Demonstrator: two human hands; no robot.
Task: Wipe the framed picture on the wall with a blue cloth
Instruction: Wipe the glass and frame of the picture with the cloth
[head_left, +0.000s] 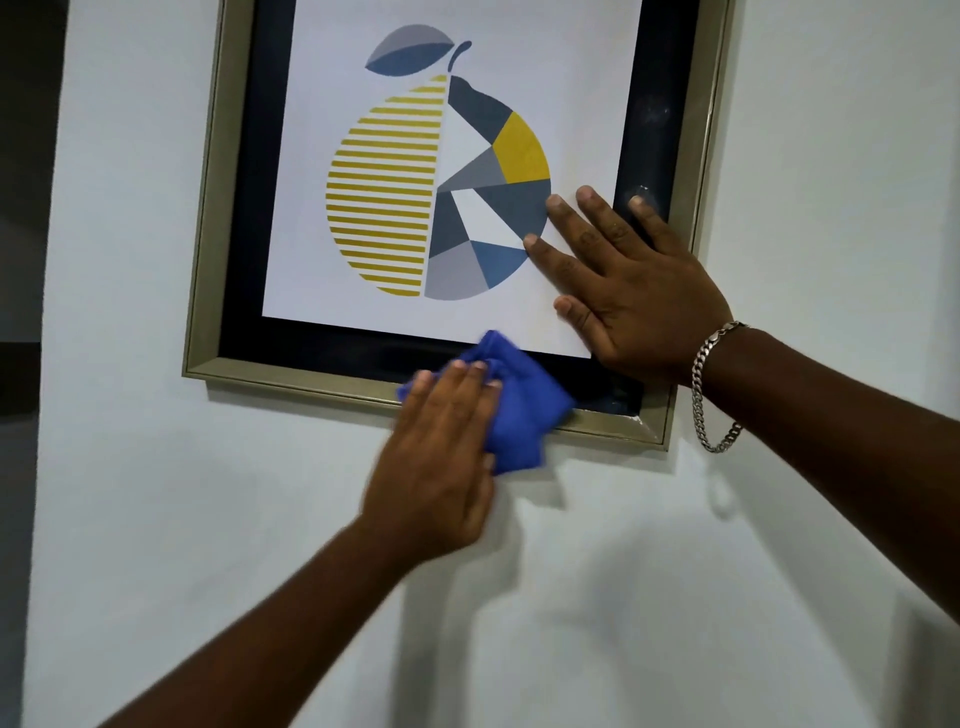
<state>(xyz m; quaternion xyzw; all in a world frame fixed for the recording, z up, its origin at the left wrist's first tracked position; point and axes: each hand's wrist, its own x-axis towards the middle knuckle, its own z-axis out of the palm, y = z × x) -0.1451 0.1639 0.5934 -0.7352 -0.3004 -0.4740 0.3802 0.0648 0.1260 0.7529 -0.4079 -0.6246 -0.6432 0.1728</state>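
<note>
Along the bottom rail of the framed picture, the left hand presses the blue cloth flat against the frame. The cloth is bunched under the palm and fingers; it overlaps the dark inner border, the metallic rail and a strip of the wall just below. The left hand is motion-blurred, so its exact grip cannot be resolved beyond a flat, pressing hold.

The right hand lies spread and flat on the glass at the lower right of the picture, grasping nothing. Its fingers reach over the pear print and the right-hand dark border. A chain bracelet hangs at that wrist. In judgement, this hand steadies the frame against the wall.

The bottom rail runs left to right, dropping slightly toward the right. The cloth sits right of the rail's midpoint, just below and left of the right hand. Dull marks show at the lower right corner and on the right border. In judgement, the next stroke follows the rail's long axis, and only the left hand is placed to make it.
</note>
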